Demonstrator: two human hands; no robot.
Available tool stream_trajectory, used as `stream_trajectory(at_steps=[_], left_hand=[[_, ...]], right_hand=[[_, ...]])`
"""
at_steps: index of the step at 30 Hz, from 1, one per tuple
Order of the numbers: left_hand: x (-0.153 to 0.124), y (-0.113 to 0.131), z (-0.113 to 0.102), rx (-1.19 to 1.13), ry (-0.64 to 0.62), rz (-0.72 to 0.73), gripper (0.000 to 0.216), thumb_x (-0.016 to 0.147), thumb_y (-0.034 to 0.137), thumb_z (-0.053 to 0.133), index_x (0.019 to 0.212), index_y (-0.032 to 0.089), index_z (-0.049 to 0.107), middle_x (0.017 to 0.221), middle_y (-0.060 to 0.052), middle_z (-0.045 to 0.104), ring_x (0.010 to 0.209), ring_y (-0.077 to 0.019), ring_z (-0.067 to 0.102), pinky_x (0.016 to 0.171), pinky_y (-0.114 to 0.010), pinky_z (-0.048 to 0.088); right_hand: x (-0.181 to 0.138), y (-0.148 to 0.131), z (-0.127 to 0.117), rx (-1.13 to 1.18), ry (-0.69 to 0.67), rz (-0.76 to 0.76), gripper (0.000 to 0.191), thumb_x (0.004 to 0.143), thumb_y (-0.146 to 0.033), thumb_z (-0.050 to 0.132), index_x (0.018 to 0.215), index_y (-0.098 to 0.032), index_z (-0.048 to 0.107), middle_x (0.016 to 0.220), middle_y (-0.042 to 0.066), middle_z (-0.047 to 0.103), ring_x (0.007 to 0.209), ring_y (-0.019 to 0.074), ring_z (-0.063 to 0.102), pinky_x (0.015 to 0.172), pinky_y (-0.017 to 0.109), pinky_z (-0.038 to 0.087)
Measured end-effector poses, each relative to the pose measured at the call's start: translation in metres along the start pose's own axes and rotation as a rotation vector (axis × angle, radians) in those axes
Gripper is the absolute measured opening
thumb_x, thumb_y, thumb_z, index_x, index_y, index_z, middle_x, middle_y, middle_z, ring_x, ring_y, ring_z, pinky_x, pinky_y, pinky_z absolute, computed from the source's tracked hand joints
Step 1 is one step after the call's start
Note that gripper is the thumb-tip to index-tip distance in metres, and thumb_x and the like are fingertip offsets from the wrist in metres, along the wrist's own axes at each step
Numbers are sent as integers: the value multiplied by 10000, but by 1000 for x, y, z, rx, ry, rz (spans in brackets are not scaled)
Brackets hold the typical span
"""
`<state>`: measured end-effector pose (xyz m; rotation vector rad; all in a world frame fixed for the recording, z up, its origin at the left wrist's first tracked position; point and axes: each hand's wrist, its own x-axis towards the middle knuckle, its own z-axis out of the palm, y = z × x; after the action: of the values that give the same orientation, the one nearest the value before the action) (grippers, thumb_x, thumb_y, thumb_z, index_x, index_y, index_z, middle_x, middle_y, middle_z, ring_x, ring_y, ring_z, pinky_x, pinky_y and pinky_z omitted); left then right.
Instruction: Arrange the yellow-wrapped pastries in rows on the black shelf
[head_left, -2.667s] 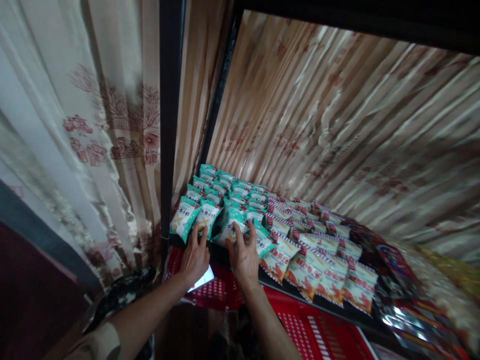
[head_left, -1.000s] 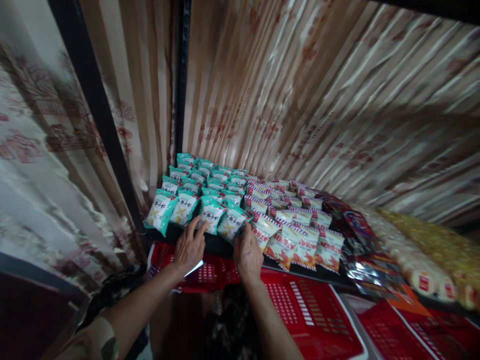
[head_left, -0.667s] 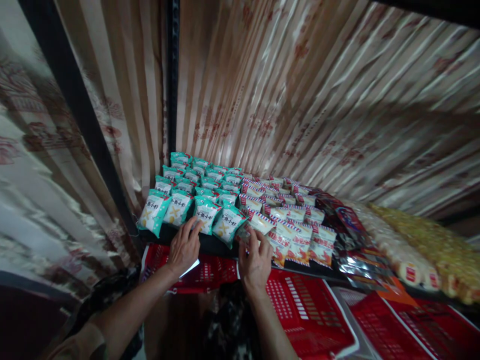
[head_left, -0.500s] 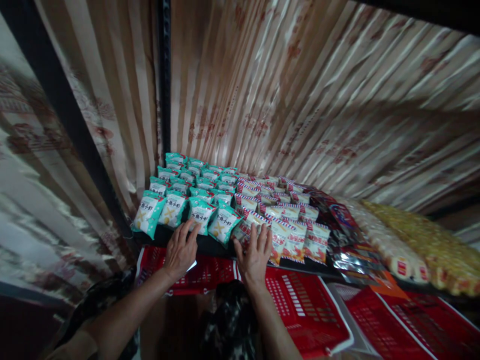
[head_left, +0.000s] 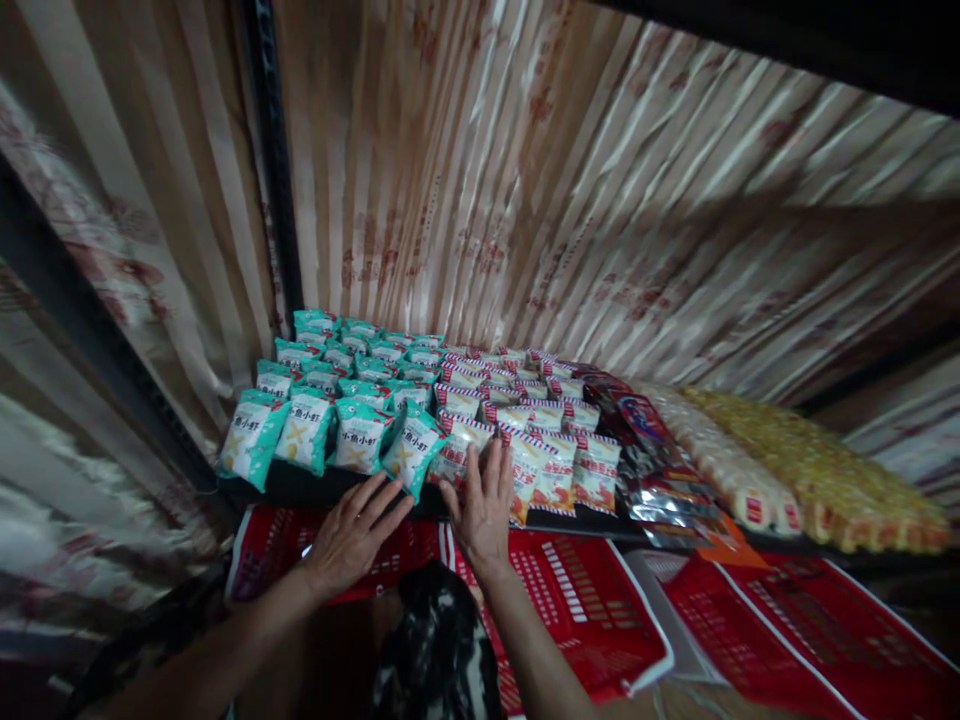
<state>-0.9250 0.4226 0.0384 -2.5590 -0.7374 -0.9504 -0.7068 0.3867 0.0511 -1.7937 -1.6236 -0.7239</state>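
Note:
Rows of teal-and-white snack bags (head_left: 304, 430) stand on a dark shelf (head_left: 289, 482), several deep. Beside them on the right are cream snack bags (head_left: 596, 470) with striped red and blue edges. My left hand (head_left: 356, 535), fingers spread, is just below the front teal bags, nearest the rightmost teal bag (head_left: 415, 452). My right hand (head_left: 480, 510) lies with fingers apart over the front of a cream bag (head_left: 459, 445), seemingly against it; its fingertips cover part of the print. Neither hand grips anything.
Right along the shelf lie dark shiny packets (head_left: 652, 450), a long clear pack of pale food (head_left: 720, 470) and a yellow pack (head_left: 825, 475). Red baskets (head_left: 600, 610) sit below the shelf edge. A pleated patterned curtain (head_left: 480, 200) hangs behind, with a black post (head_left: 270, 150) at left.
The view has shifted, so the shelf appears further left. My left hand has slid right along the front teal bags, to below the rightmost one. My right hand stays at the front cream bags.

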Motion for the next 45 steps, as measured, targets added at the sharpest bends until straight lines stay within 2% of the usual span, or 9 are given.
stream_trajectory(at_steps=[5, 12, 17, 23, 29, 33, 37, 40, 45], left_hand=[[20, 24, 12, -1, -111, 49, 584, 796, 1, 359, 1318, 258, 405, 1418, 14, 361, 1339, -213, 191, 1018, -340, 319], [37, 33, 37, 1, -140, 21, 596, 825, 71, 406, 1370, 293, 309, 1457, 19, 290, 1359, -239, 157, 1074, -435, 209], [42, 37, 48, 22, -125, -33, 517, 855, 257, 458, 1359, 269, 346, 1455, -32, 295, 1351, -237, 198, 1081, -413, 182], [44, 47, 52, 79, -103, -69, 481, 864, 284, 436, 1339, 219, 391, 1453, -69, 292, 1351, -237, 206, 1098, -419, 119], [70, 65, 56, 29, -108, 84, 475, 866, 226, 417, 1339, 200, 384, 1448, -45, 308, 1355, -241, 189, 1108, -425, 126], [94, 78, 62, -40, -160, 204, 424, 890, 207, 369, 1311, 190, 412, 1418, -23, 368, 1350, -199, 204, 1110, -377, 158], [102, 86, 71, -61, -161, 180, 411, 891, 229, 395, 1301, 235, 417, 1412, -33, 376, 1348, -207, 216, 1096, -389, 192], [100, 88, 79, -10, -135, 150, 429, 886, 209, 390, 1315, 184, 399, 1427, -37, 351, 1351, -213, 206, 1109, -393, 160], [103, 90, 87, 5, -130, 106, 428, 895, 283, 378, 1305, 161, 409, 1449, -52, 307, 1362, -221, 170, 1123, -414, 114]], right_hand=[[-17, 38, -6, -57, 173, 195, 695, 850, -408, 477, 1421, -164, 163, 1482, 196, 90, 1342, 384, 118, 958, 629, 289], [-7, 64, 7, 149, 0, -26, 651, 886, -320, 434, 1428, -252, 80, 1500, 126, 79, 1369, 297, 78, 1010, 567, 305], [-2, 74, 14, 160, -45, -54, 641, 891, -302, 423, 1429, -253, 79, 1504, 107, 75, 1372, 291, 43, 1022, 551, 305], [-2, 84, 15, 98, -59, -89, 668, 881, -342, 442, 1432, -231, 80, 1506, 105, 48, 1371, 301, 39, 1021, 533, 315], [-2, 84, 12, 41, -55, -80, 664, 877, -349, 443, 1430, -246, 89, 1508, 93, 0, 1369, 319, 26, 1016, 559, 285], [-5, 87, 3, 26, -98, -83, 642, 889, -221, 370, 1430, -248, 26, 1507, 95, -30, 1368, 319, 15, 1019, 565, 264], [-13, 102, -8, 34, -44, -35, 656, 883, -208, 371, 1427, -279, 11, 1507, 81, -69, 1363, 340, -12, 1003, 592, 266], [-19, 116, -8, 8, 36, 58, 665, 887, -294, 402, 1429, -271, 17, 1507, 84, -66, 1360, 356, -8, 995, 612, 262], [-19, 126, 6, -13, -35, 53, 654, 881, -383, 425, 1428, -279, 82, 1510, 71, -50, 1361, 351, 5, 1007, 584, 263]])
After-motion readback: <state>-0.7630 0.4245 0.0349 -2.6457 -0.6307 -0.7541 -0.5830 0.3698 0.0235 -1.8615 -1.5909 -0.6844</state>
